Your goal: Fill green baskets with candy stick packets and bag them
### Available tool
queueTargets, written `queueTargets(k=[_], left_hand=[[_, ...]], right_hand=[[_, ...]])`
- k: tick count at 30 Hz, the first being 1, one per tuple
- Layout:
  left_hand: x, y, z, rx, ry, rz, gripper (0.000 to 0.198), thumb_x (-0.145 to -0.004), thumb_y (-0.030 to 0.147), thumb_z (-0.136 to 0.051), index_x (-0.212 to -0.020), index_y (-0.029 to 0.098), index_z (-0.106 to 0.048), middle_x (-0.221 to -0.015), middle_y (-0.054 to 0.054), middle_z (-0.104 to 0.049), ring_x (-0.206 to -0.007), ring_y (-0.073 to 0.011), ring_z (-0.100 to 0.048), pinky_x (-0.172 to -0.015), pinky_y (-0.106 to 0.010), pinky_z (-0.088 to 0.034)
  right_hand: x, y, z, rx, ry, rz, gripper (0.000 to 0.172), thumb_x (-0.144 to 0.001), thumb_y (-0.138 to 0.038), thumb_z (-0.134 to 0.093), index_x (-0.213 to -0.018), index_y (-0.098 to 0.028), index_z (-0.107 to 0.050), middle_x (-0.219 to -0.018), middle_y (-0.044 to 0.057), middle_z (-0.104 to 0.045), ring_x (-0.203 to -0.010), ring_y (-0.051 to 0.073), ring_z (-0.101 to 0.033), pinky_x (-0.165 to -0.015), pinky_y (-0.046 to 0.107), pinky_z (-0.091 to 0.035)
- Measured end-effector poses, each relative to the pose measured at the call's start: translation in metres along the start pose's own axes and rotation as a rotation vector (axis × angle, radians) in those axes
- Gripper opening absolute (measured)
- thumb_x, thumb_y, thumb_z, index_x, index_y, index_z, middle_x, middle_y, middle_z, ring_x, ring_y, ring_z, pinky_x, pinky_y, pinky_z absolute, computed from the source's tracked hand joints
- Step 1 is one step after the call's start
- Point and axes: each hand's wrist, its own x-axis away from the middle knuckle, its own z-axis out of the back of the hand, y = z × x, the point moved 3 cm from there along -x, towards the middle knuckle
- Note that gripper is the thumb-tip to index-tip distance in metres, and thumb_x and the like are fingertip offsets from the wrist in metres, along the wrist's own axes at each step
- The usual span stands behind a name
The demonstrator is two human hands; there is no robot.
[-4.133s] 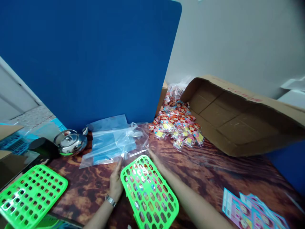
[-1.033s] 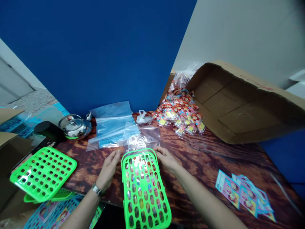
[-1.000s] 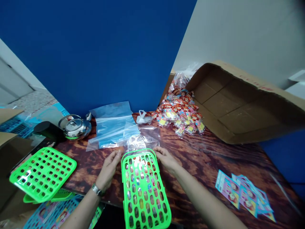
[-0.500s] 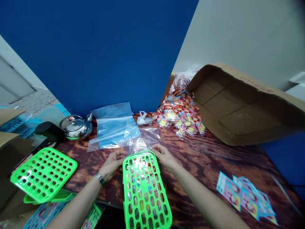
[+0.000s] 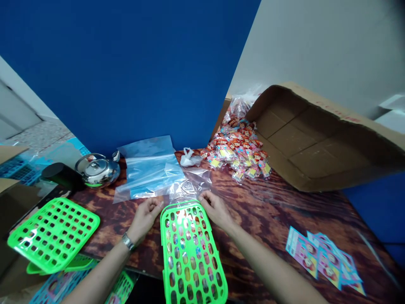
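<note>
A bright green perforated tray [image 5: 190, 253] lies on the brown table [image 5: 272, 219] in front of me, small colourful packets showing through its holes. My left hand [image 5: 144, 217] rests at the tray's far left corner with its fingers curled, touching the edge of a clear plastic bag [image 5: 190, 188]. My right hand [image 5: 217, 209] sits at the tray's far right corner, fingers bent down on the same bag. Whether either hand pinches the plastic is hard to make out.
Blue-tinted plastic bags [image 5: 148, 171] lie behind. A heap of red cartoon packets [image 5: 240, 152] spills from an open cardboard box [image 5: 316, 143]. Printed cards [image 5: 322, 259] lie at the right. A second green tray [image 5: 52, 232], a steel kettle [image 5: 96, 169] and a black cylinder [image 5: 60, 175] stand left.
Over four seconds the green tray turned lengthwise towards me. In the last second both hands crept up to its far corners and curled onto the clear bag.
</note>
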Motion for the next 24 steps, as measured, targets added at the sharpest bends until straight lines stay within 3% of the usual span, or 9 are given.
queueTargets(k=[2,4,8,10,15,24], left_hand=[[0.002,0.007,0.001,-0.082,0.019,-0.079,0.035,-0.074,0.051,-0.058,-0.084,0.018,-0.057,-0.076,-0.001,-0.062,-0.07,-0.0145,-0.056,-0.065,-0.026,-0.043],[0.001,0.015,0.0,-0.16,-0.038,-0.14,0.029,-0.077,0.045,-0.057,-0.088,0.019,-0.061,-0.083,-0.003,-0.065,-0.076,-0.0165,-0.058,-0.068,-0.027,-0.043],[-0.016,0.027,-0.002,-0.286,-0.249,-0.203,0.028,-0.077,0.044,-0.055,-0.074,0.018,-0.066,-0.073,-0.003,-0.068,-0.067,-0.0165,-0.06,-0.06,-0.024,-0.043],[-0.027,0.031,-0.004,-0.364,-0.306,-0.218,0.03,-0.077,0.046,-0.055,-0.073,0.018,-0.066,-0.065,-0.001,-0.066,-0.058,-0.0148,-0.057,-0.054,-0.023,-0.039],[-0.045,0.047,-0.022,-0.646,-0.324,-0.271,0.031,-0.072,0.049,-0.06,-0.077,0.02,-0.068,-0.05,0.001,-0.057,-0.049,-0.0149,-0.052,-0.05,-0.023,-0.03],[-0.055,0.063,-0.063,-0.995,-0.346,-0.344,0.045,-0.077,0.059,-0.05,-0.083,0.017,-0.067,-0.073,-0.015,-0.067,-0.075,-0.0321,-0.064,-0.063,-0.034,-0.041]], right_hand=[[0.002,-0.006,0.003,0.162,0.003,0.066,0.021,-0.086,-0.034,-0.045,-0.073,-0.019,-0.054,-0.064,-0.002,-0.055,-0.058,0.012,-0.049,-0.056,0.023,-0.034],[0.003,-0.01,0.006,0.278,0.005,0.129,0.021,-0.087,-0.031,-0.045,-0.075,-0.02,-0.056,-0.066,0.0,-0.059,-0.059,0.013,-0.051,-0.058,0.024,-0.035],[0.001,-0.016,0.008,0.381,-0.027,0.215,0.018,-0.087,-0.023,-0.044,-0.094,-0.022,-0.061,-0.079,0.002,-0.067,-0.068,0.015,-0.059,-0.062,0.024,-0.038],[-0.002,-0.018,0.008,0.433,-0.049,0.224,0.019,-0.086,-0.021,-0.045,-0.094,-0.023,-0.062,-0.081,0.002,-0.068,-0.071,0.016,-0.061,-0.062,0.024,-0.038],[-0.009,-0.022,0.006,0.563,-0.007,0.188,0.013,-0.084,-0.023,-0.051,-0.08,-0.023,-0.063,-0.081,0.003,-0.065,-0.068,0.016,-0.059,-0.057,0.024,-0.035],[-0.008,-0.022,0.003,0.48,0.017,0.215,0.016,-0.086,-0.025,-0.047,-0.08,-0.022,-0.061,-0.073,0.001,-0.065,-0.062,0.014,-0.056,-0.057,0.024,-0.034]])
